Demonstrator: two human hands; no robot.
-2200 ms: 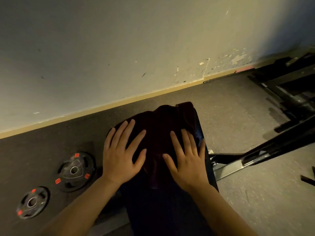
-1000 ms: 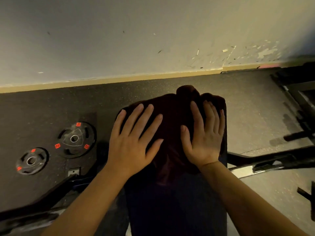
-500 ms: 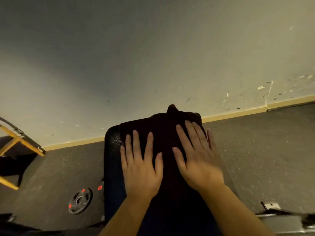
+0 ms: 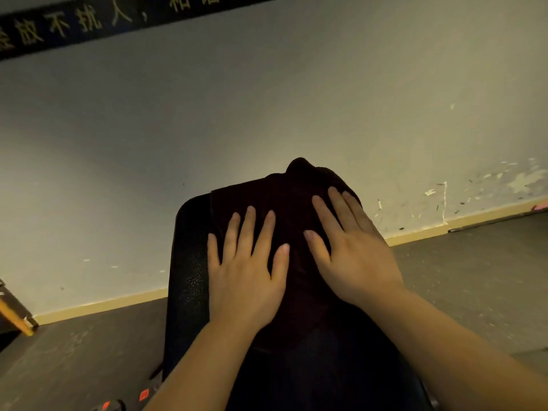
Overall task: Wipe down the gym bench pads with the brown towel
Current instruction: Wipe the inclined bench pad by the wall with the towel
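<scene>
Flatly, left hand [image 4: 244, 280] and right hand [image 4: 354, 262] press brown towel [image 4: 284, 200] onto bench pad [image 4: 188, 280].

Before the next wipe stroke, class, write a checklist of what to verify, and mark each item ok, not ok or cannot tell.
1. Left hand flat on the towel: ok.
2. Right hand flat on the towel: ok.
3. Towel lies on the pad, not the floor: ok.
4. Towel covers the pad's full width: not ok, a bare strip shows at the left.
5. Top end of the pad reached: cannot tell, the towel hides it.
6. Pad already clean: cannot tell, too dark.
</scene>
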